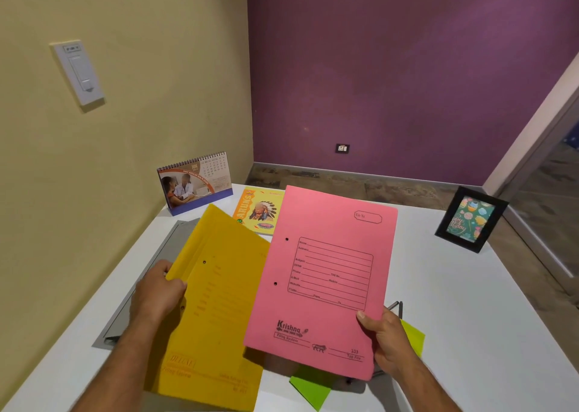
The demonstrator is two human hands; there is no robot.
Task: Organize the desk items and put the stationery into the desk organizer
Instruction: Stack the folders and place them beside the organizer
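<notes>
Pink file (326, 273) raised over table (470, 302), right hand (387, 339) fingers pinching lower corner. Yellow file (213, 302) tilted, left hand (158, 289) fingers gripping its spine. Advice: square edges together, stack flat. Organizer not identifiable.

On the table (454, 302), a desk calendar (195, 183) stands at the far left corner against the wall; a notebook (260, 209) lies just right of it; a picture frame (471, 219) stands at the far right edge; two files are held above the near middle, one file (216, 302) left and partly under the other file (326, 273); paper sheets (310, 388) and pens (396, 305) lie beneath them; a flat tray (141, 289) lies at the left edge.
</notes>
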